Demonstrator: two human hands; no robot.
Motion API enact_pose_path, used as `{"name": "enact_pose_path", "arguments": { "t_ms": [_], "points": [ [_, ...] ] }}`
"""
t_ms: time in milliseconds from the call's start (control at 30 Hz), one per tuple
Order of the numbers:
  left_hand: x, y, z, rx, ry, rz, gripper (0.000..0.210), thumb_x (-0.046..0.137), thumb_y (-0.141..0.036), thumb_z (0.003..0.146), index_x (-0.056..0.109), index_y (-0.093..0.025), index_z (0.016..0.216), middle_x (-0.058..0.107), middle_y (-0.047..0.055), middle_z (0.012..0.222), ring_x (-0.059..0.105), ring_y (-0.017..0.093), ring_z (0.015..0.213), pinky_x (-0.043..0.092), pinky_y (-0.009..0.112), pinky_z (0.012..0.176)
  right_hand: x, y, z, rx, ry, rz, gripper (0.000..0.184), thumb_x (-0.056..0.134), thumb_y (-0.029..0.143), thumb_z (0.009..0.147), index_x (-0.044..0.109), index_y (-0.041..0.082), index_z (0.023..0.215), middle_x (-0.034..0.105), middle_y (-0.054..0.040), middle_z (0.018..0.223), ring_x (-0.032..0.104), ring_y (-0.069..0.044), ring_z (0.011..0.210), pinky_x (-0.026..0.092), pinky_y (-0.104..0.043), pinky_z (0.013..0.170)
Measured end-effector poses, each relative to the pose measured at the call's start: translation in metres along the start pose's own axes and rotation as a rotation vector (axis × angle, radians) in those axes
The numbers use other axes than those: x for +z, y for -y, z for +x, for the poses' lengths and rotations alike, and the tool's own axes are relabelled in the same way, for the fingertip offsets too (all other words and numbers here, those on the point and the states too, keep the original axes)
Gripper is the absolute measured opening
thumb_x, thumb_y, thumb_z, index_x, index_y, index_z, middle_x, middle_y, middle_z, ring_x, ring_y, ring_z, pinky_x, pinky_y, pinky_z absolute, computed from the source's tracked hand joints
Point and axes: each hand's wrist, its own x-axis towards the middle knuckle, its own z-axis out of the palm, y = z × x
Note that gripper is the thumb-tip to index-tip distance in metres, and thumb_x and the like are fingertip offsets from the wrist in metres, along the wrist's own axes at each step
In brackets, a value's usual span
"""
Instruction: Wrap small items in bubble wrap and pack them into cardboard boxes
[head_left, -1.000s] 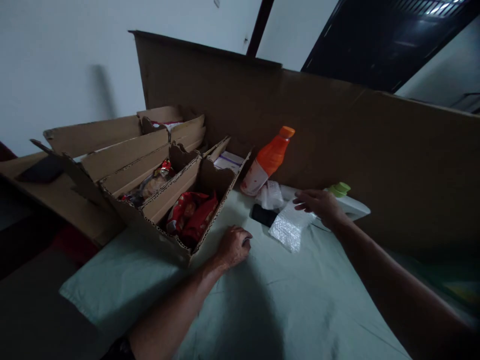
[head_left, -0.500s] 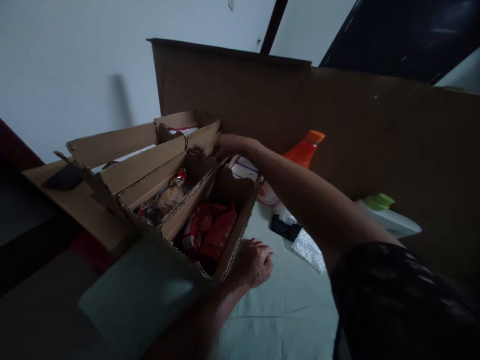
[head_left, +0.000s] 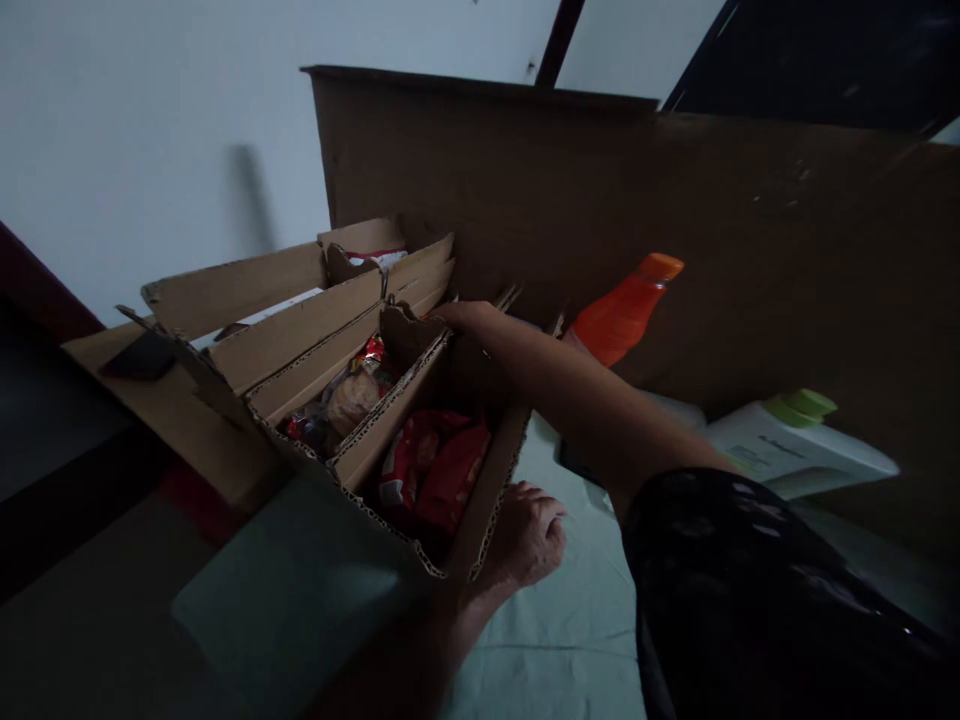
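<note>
A cardboard box with divided compartments stands in front of me. My right hand reaches down into a rear compartment. Its fingers are hidden behind the cardboard divider, so what they touch cannot be made out. Curled up, my left hand rests on the green cloth beside the box's right wall, with nothing visible in it. Red snack packets lie in the near right compartment. In the compartment to its left are clear and red wrapped snacks.
An orange bottle leans behind my right forearm. To the right lies a white bottle with a green cap. A tall brown cardboard panel closes off the back. A dark flat object sits on the cardboard at left.
My right hand has moved deeper into the rear of the box, and its forearm now covers more of it. My left hand stays by the box wall. The view has shifted slightly.
</note>
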Motion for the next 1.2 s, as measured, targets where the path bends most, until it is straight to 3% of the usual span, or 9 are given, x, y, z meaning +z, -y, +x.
{"name": "enact_pose_path", "arguments": {
  "t_ms": [133, 267, 333, 467, 600, 800, 933, 1067, 1200],
  "points": [
    [-0.002, 0.000, -0.001, 0.008, -0.009, 0.002, 0.025, 0.056, -0.012, 0.080, 0.075, -0.016, 0.096, 0.076, 0.008, 0.095, 0.066, 0.023, 0.097, 0.054, 0.035, 0.093, -0.029, -0.011, -0.028, 0.094, -0.058, -0.059, 0.023, 0.070, 0.015, 0.082, 0.079, 0.017, 0.103, 0.078, -0.0083, 0.106, 0.071, -0.027, 0.105, 0.053, -0.030, 0.086],
    [0.001, 0.004, -0.004, 0.007, -0.007, -0.029, 0.025, 0.055, -0.011, 0.080, 0.074, -0.017, 0.096, 0.075, 0.008, 0.096, 0.064, 0.023, 0.099, 0.053, 0.038, 0.095, -0.065, -0.054, -0.110, 0.092, -0.502, 0.185, 0.017, 0.066, 0.013, 0.081, 0.077, 0.013, 0.094, 0.070, -0.0008, 0.080, 0.062, -0.013, 0.076, 0.043, -0.022, 0.068],
    [0.004, 0.006, -0.005, 0.003, -0.007, -0.040, 0.025, 0.055, -0.009, 0.080, 0.073, -0.017, 0.095, 0.075, 0.009, 0.096, 0.064, 0.023, 0.099, 0.051, 0.039, 0.097, -0.064, -0.081, -0.168, 0.139, -0.651, 0.281, 0.015, 0.062, 0.019, 0.085, 0.075, 0.011, 0.090, 0.065, 0.0002, 0.076, 0.054, -0.009, 0.068, 0.037, -0.021, 0.061],
    [0.003, 0.004, -0.006, -0.001, -0.010, -0.033, 0.024, 0.057, -0.008, 0.078, 0.073, -0.018, 0.092, 0.075, 0.008, 0.094, 0.064, 0.023, 0.096, 0.051, 0.040, 0.096, -0.005, -0.129, -0.278, 0.418, -0.840, 0.568, 0.016, 0.068, 0.029, 0.081, 0.070, 0.014, 0.076, 0.060, 0.0004, 0.066, 0.049, -0.011, 0.061, 0.033, -0.025, 0.056],
    [-0.001, 0.001, -0.007, 0.002, -0.016, -0.011, 0.024, 0.056, -0.007, 0.080, 0.073, -0.019, 0.091, 0.075, 0.007, 0.092, 0.065, 0.022, 0.095, 0.052, 0.037, 0.092, 0.064, -0.161, -0.327, 0.764, -0.926, 0.669, 0.015, 0.068, 0.030, 0.076, 0.066, 0.017, 0.069, 0.059, -0.0004, 0.060, 0.046, -0.012, 0.054, 0.032, -0.027, 0.052],
    [-0.003, 0.000, -0.007, 0.007, -0.004, 0.005, 0.024, 0.055, -0.008, 0.081, 0.074, -0.018, 0.094, 0.075, 0.008, 0.093, 0.065, 0.023, 0.097, 0.051, 0.037, 0.094, 0.082, -0.168, -0.325, 0.900, -0.583, 0.557, 0.037, 0.068, 0.040, 0.080, 0.061, 0.019, 0.051, 0.056, -0.0026, 0.046, 0.047, -0.014, 0.046, 0.034, -0.029, 0.051],
    [0.000, 0.000, -0.006, -0.004, 0.004, 0.010, 0.025, 0.056, -0.008, 0.080, 0.075, -0.017, 0.094, 0.076, 0.008, 0.094, 0.066, 0.023, 0.096, 0.051, 0.037, 0.094, 0.062, -0.153, -0.314, 0.889, -0.627, 0.462, 0.035, 0.063, 0.040, 0.085, 0.066, 0.019, 0.057, 0.062, -0.0061, 0.052, 0.052, -0.016, 0.049, 0.034, -0.031, 0.052],
    [0.003, 0.001, -0.003, -0.015, 0.001, 0.012, 0.026, 0.057, -0.010, 0.078, 0.075, -0.017, 0.095, 0.076, 0.008, 0.096, 0.066, 0.024, 0.099, 0.052, 0.039, 0.096, 0.019, -0.111, -0.282, 0.689, -0.761, 0.408, 0.023, 0.062, 0.034, 0.085, 0.074, 0.017, 0.075, 0.070, -0.0080, 0.068, 0.059, -0.017, 0.061, 0.040, -0.030, 0.058],
    [0.003, 0.000, -0.001, -0.003, 0.002, -0.014, 0.026, 0.055, -0.013, 0.080, 0.074, -0.016, 0.097, 0.076, 0.009, 0.098, 0.065, 0.024, 0.100, 0.052, 0.039, 0.098, -0.032, -0.049, -0.208, 0.339, -0.791, 0.322, 0.024, 0.062, 0.032, 0.083, 0.078, 0.015, 0.085, 0.074, -0.0080, 0.080, 0.064, -0.018, 0.072, 0.043, -0.029, 0.064]
  ]
}}
